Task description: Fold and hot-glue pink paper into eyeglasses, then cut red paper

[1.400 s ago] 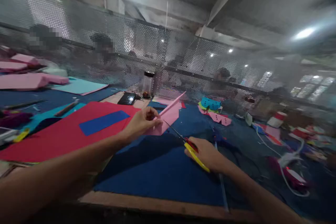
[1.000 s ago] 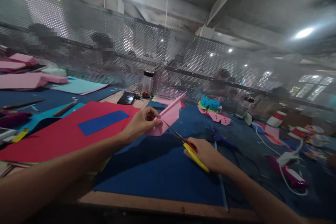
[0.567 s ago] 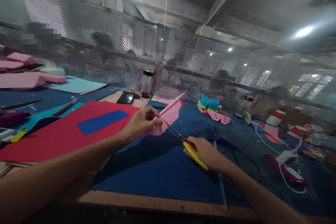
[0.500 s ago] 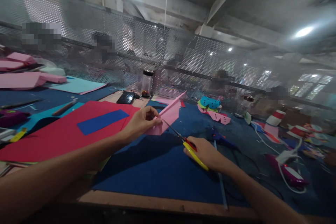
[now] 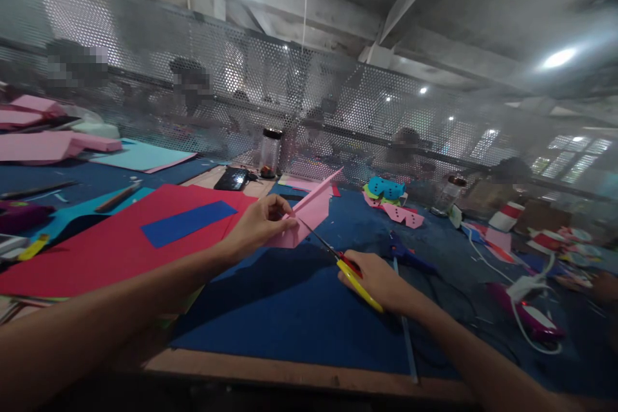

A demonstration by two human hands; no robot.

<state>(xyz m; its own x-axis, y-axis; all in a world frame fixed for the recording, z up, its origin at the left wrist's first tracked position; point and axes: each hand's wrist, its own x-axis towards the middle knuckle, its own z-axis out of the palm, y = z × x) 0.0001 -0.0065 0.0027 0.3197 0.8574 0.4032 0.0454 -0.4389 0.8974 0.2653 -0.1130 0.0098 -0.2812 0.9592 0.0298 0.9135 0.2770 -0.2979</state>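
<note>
Left hand pinches pink paper piece, held up just above the blue sheet; right hand grips yellow-handled scissors, blade tips at the paper's near edge; red sheet lies to the left

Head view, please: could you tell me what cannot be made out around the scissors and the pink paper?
In the head view:
- Blades of the scissors: too thin and dark to tell open from shut.
- Handle loops: covered by the right hand.
- Near corner of the pink paper: hidden behind the left hand.
- Contents of the jar: too small.
</note>
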